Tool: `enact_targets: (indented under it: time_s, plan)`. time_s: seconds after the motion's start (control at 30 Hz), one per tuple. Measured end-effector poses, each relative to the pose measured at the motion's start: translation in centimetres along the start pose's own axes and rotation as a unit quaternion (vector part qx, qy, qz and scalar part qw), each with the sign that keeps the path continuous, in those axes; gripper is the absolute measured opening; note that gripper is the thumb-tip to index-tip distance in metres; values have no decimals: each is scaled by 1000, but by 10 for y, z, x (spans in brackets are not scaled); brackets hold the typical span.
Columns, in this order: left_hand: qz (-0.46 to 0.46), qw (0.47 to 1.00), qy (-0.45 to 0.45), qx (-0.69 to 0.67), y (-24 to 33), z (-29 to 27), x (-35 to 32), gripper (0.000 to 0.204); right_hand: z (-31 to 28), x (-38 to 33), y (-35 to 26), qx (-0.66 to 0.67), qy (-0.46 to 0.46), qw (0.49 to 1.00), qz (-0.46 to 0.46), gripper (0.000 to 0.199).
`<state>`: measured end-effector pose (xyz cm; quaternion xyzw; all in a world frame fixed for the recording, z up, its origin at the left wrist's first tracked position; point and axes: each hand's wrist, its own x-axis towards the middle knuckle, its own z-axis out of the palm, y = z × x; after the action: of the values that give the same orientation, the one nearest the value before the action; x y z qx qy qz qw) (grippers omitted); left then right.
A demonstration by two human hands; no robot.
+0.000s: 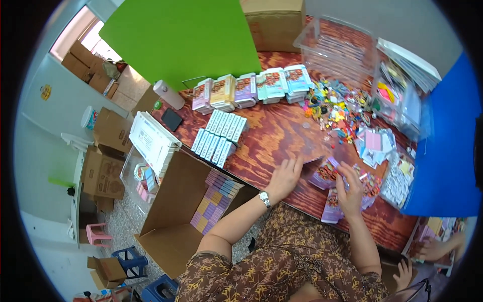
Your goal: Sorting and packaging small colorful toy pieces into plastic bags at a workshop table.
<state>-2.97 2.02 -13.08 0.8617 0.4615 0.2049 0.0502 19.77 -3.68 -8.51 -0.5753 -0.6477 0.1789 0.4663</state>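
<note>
Over the near edge of the wood-grain table (269, 146), my left hand (286, 176) pinches a thin, dark flat piece (311, 167), perhaps the flap of a small box. My right hand (350, 190) is closed at a small purple printed box (325, 174), its fingers bent at the box's right side. Whether the flat piece and the box are joined, I cannot tell. More purple printed boxes (332, 204), looking flat, lie beneath and beside my right hand. A pile of small colourful trinkets (339, 108) spreads beyond my hands.
Printed box stacks (234, 90) line a green panel (186, 45). White-sided boxes (219, 138) stand in rows. A large open carton (173, 201) holds packed boxes at lower left. Cards (373, 143) and a tray of white packets (399, 178) lie right. Another person's hand (432, 249) shows at lower right.
</note>
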Motion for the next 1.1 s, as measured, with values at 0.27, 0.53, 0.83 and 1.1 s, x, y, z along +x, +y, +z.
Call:
enact_targets:
  time_s: [0.27,0.53,0.83,1.1]
  plan:
    - [-262,938,153,-170,-97,-72,76,32,-8,16,2,-10,21,1000,3,23]
    - [-421,869,247,-78,-267,-39,159,38,4,23,-14,4,-26,999,43,21]
    - [-17,961,271,42,-207,-68,179,43,9,50,31,325,5,904,279,28]
    - [191,950,34,-244,-26,-50,99,98,15,63,24,596,-57,708,374,28]
